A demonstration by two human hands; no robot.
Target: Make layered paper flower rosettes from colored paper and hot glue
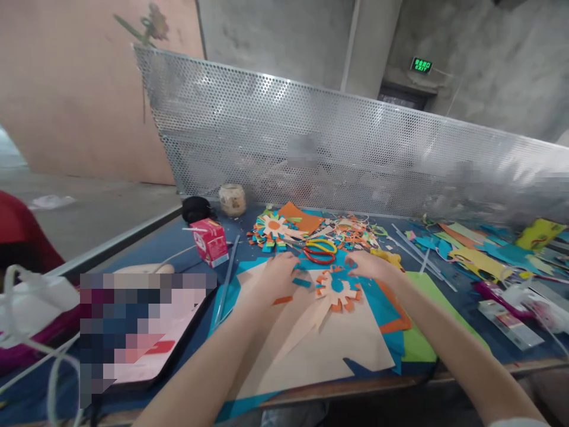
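The toothed paper ring (328,290) lies on the cream sheet (311,359). To its left is the left hand (282,270), half curled; to its upper right, the right hand (371,265), loosely bent. I cannot tell if either grips something. A forearm brushing the sheet could drag the ring, and its thin teeth may bend. Behind the ring, scissors (320,252) and scraps (355,231) narrow the room; toward the near table edge (320,389), movement seems freer.

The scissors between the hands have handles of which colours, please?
The scissors handles are yellow and red, seen in the head view.
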